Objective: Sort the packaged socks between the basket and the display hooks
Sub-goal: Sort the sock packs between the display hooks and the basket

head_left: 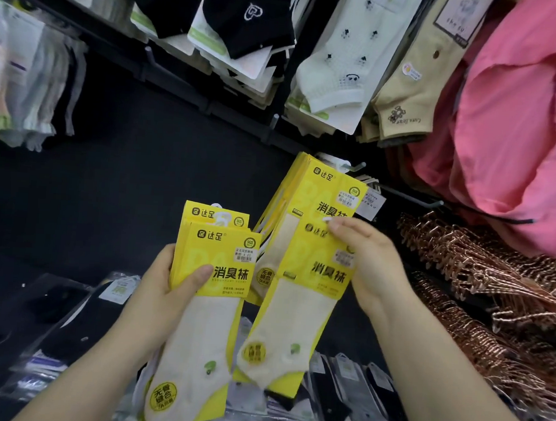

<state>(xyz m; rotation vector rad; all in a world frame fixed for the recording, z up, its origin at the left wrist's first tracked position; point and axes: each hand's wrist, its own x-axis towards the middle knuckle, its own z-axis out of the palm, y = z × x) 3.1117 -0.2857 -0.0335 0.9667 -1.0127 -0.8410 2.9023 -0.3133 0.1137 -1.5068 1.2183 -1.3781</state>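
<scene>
- Hanging yellow sock packs (329, 194) sit on a display hook (354, 167), far centre.
- The left hand (164, 291) grips a small stack of packs (214, 271), thumb across the front.
- The right hand (374, 268) pinches a single pack (303, 309) at its top edge with curled fingers (347, 227), just in front of the hanging ones.

Bare from fingertips to frame edge. Left hand (167, 288) low and left of centre, right hand (374, 265) just right of centre. Left forearm (81, 377) coming in from the bottom left corner, right forearm (455, 384) from the bottom right, both uncovered. Short, rounded, plain nails, seen on the left thumb (203, 272) and the right fingertips (334, 226).
</scene>
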